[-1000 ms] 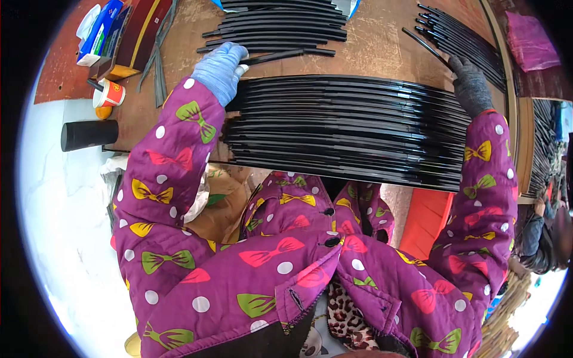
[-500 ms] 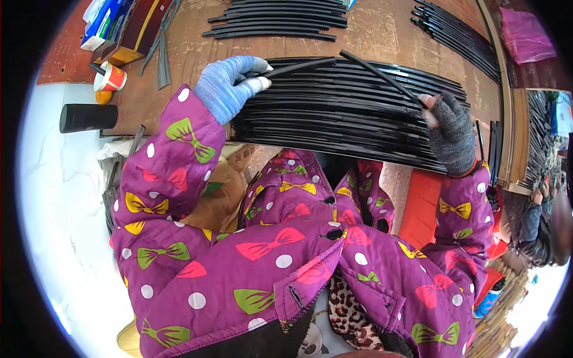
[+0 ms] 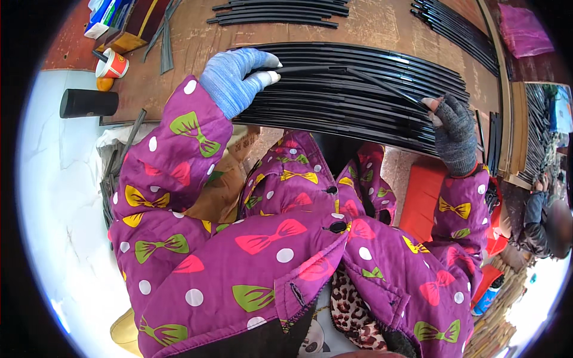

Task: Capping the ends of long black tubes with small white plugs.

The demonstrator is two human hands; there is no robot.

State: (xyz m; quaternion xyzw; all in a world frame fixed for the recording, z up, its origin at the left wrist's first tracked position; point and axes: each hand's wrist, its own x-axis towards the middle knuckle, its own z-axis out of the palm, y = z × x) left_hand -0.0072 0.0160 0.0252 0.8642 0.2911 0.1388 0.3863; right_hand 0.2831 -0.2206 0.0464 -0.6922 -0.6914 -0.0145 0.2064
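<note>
My left hand (image 3: 240, 79), in a light blue glove with the fingertips out, pinches a black rod (image 3: 307, 70) by its left end. A second, thinner-looking black rod (image 3: 382, 85) slants down to the right, its lower end between the thumb and fingers of my right hand (image 3: 452, 132), which wears a dark grey fingerless glove. The two rods' inner ends meet near the middle; whether one sits inside the other, I cannot tell. Beneath them lies a wide layer of long black rods (image 3: 340, 113), side by side along the table's near edge.
More black rods lie in bundles at the far middle (image 3: 274, 13) and far right (image 3: 456, 33) of the brown table (image 3: 382, 33). At left are a paper cup (image 3: 112, 64) and a black cylinder (image 3: 89, 102). Another person (image 3: 540, 224) sits at the far right.
The inner ends of the two rods, apart before, now meet. The right rod's inner end has come down, and the view has shifted slightly.
</note>
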